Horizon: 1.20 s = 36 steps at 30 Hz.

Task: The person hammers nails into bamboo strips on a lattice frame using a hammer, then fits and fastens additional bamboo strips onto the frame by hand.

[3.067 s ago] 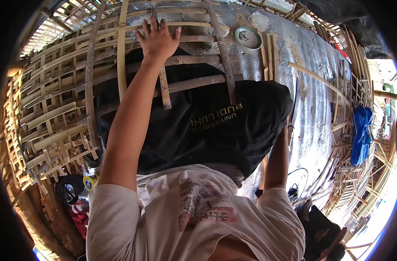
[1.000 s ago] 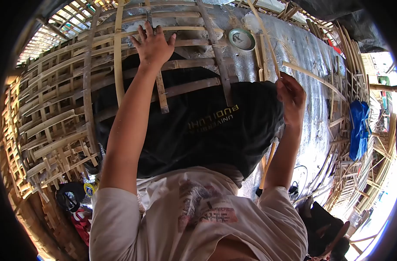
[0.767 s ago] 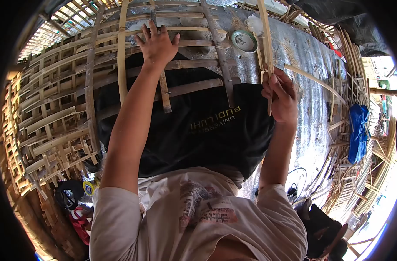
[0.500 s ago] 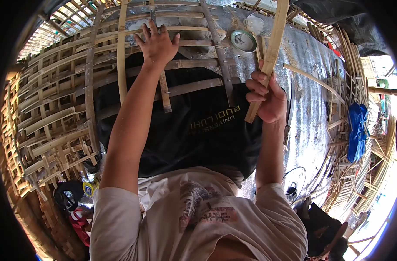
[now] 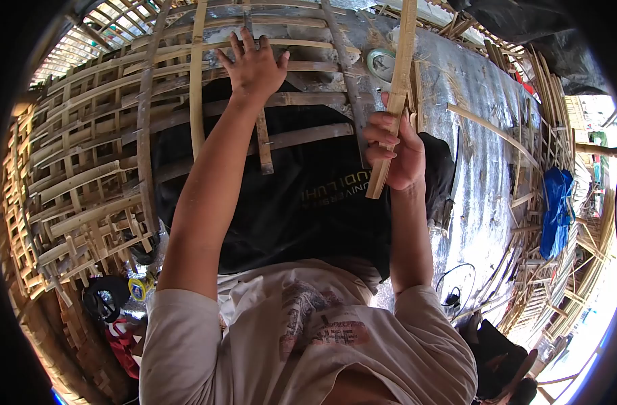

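My left hand [image 5: 256, 71] lies with spread fingers on the slats of a woven bamboo lattice [image 5: 85, 155], close to a dark upright slat. My right hand [image 5: 397, 148] is wrapped round a pale bamboo strip [image 5: 403, 67], near its lower end. The strip rises slightly tilted past the right side of the lattice, and its upper end leaves the view. Black cloth with yellow lettering [image 5: 288, 223] covers my lap, and several lattice slats rest over it.
A round tin [image 5: 381, 64] sits beside the strip on a silvery sheet [image 5: 484, 155]. A loose bamboo piece [image 5: 491, 125] lies on the sheet. To the right hangs a blue bag [image 5: 557, 212]. A yellow tape roll [image 5: 138, 289] and a black cap-like object [image 5: 106, 298] are at lower left.
My right hand has come up from the right side, taken hold of the bamboo strip and brought it leftward over the cloth. My left hand remains spread on the lattice.
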{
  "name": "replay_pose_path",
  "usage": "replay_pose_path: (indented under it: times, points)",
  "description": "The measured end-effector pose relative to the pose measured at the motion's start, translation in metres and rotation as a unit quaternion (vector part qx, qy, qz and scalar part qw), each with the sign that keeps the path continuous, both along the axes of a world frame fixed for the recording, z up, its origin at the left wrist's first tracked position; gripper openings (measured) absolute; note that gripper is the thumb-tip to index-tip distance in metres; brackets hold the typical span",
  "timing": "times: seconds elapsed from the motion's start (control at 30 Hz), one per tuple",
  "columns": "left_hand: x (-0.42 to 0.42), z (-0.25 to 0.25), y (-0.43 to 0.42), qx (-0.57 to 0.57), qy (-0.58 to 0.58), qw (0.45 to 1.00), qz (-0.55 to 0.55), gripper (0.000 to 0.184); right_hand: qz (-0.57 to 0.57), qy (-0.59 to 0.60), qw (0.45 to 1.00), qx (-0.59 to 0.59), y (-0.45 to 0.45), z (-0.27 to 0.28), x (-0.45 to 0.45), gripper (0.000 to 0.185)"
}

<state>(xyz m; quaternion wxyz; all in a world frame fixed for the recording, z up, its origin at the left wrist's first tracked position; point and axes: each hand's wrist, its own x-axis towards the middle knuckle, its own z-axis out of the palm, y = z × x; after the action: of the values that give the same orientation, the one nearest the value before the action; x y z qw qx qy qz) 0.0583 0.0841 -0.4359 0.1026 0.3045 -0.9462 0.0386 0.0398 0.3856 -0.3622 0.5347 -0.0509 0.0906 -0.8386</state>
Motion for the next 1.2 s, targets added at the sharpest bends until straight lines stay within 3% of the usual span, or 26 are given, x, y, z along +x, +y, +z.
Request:
replay_pose_path:
  times: [0.13,0.23,0.3,0.33,0.37,0.43,0.53,0.63,0.9,0.93,1.0,1.1,1.2]
  points:
    - [0.004,0.018,0.007,-0.057,0.080,0.994,-0.047,0.056,-0.007,0.060,0.991,0.120,-0.009,-0.004,0.000,0.044]
    - [-0.003,0.019,-0.003,0.020,0.266,0.943,-0.197,0.051,0.023,0.056,0.987,0.149,-0.016,-0.011,0.001,0.044]
    - [-0.004,0.038,0.004,0.181,0.332,0.899,-0.222,0.053,0.045,0.046,0.988,0.141,-0.023,-0.015,0.005,0.044]
    - [-0.005,0.045,0.010,0.261,0.361,0.865,-0.231,0.055,0.051,0.042,0.987,0.144,-0.026,-0.017,0.009,0.044]
    - [-0.010,0.041,0.014,0.409,0.392,0.797,-0.210,0.057,0.057,0.037,0.987,0.147,-0.029,-0.018,0.012,0.044]
    - [-0.019,0.033,0.018,0.667,0.422,0.595,-0.153,0.062,0.067,0.044,0.985,0.154,-0.034,-0.020,0.017,0.043]
    - [-0.009,0.053,0.017,0.811,0.295,0.496,-0.094,0.046,0.078,0.063,0.980,0.174,-0.038,-0.016,0.020,0.043]
    - [0.002,0.059,0.018,0.857,0.241,0.439,-0.117,0.043,0.083,0.072,0.974,0.196,-0.043,-0.012,0.023,0.044]
    - [0.006,0.057,0.020,0.831,0.254,0.478,-0.126,0.035,0.076,0.135,0.956,0.250,-0.042,-0.015,0.023,0.041]
    - [0.005,0.056,0.019,0.827,0.253,0.485,-0.128,0.035,0.046,0.180,0.934,0.306,-0.043,-0.014,0.024,0.040]
    - [0.003,0.053,0.019,0.825,0.261,0.487,-0.120,0.034,-0.015,0.267,0.872,0.410,-0.048,-0.007,0.028,0.039]
    - [0.002,0.049,0.016,0.820,0.271,0.491,-0.114,0.032,-0.150,0.532,0.659,0.511,-0.049,-0.016,0.024,0.034]
    - [0.001,0.043,0.015,0.815,0.273,0.498,-0.115,0.031,-0.230,0.631,0.550,0.497,-0.054,-0.007,0.030,0.027]
